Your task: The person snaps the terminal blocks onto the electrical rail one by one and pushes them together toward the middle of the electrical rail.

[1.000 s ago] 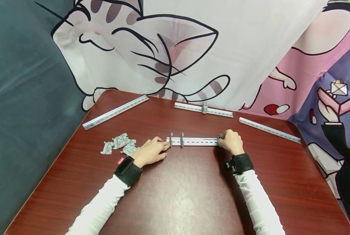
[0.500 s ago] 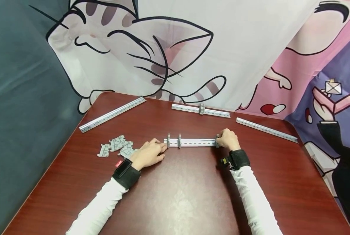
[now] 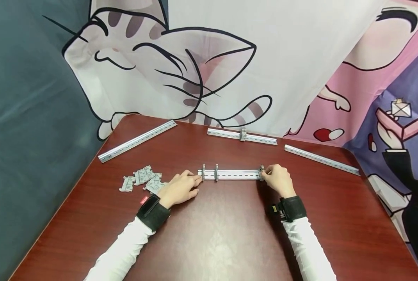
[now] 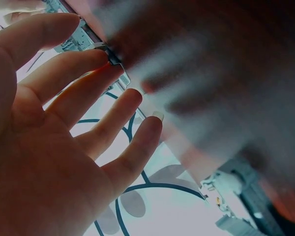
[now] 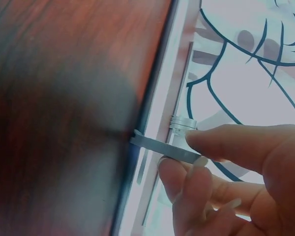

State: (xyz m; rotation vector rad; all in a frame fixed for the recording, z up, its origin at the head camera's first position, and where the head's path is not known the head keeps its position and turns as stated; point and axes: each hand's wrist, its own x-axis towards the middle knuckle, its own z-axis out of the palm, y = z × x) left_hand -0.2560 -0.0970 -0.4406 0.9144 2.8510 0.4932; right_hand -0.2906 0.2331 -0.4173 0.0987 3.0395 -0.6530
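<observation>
A slotted metal DIN rail (image 3: 238,175) lies crosswise in front of me. Two thin grey terminal blocks stand upright on its left part, one (image 3: 203,172) by the end and another (image 3: 216,172) a little inward. At the rail's right end my right hand (image 3: 278,180) pinches a third terminal block (image 5: 167,149) between thumb and fingers; in the right wrist view it sits across the rail. My left hand (image 3: 180,188) reaches the left end with its fingertips, fingers spread and fairly straight in the left wrist view, gripping nothing.
Several loose grey terminal blocks (image 3: 143,175) lie left of my left hand. Farther back are a rail (image 3: 137,141) at left, a rail (image 3: 224,134) with a small group of blocks (image 3: 243,134) on it, and another rail (image 3: 321,159) at right. A printed cloth hangs behind the table.
The head view has shifted slightly. My right hand has drawn a little to the right around the end block, so more of that block shows. The left hand stays at the rail's left end.
</observation>
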